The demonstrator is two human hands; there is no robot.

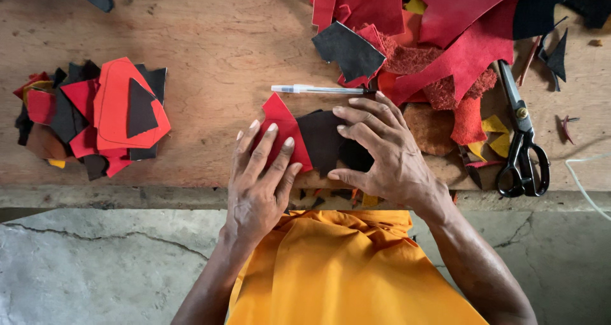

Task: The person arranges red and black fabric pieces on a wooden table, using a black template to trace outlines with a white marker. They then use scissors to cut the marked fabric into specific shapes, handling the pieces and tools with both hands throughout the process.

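Note:
My left hand (261, 178) lies flat with spread fingers on a red leather piece (278, 118) near the front edge of the wooden table (210, 38). My right hand (382, 150) presses its fingertips on a dark brown leather piece (320, 137) that overlaps the red one. A clear pen (315, 89) lies just beyond both pieces. Neither hand grips anything; both rest on the leather.
A heap of red, black and yellow leather scraps (445, 32) fills the back right. A smaller stack of cut pieces (95, 118) sits at the left. Black-handled scissors (522, 140) lie at the right. Orange cloth (344, 268) covers my lap; below is a cracked concrete floor (95, 261).

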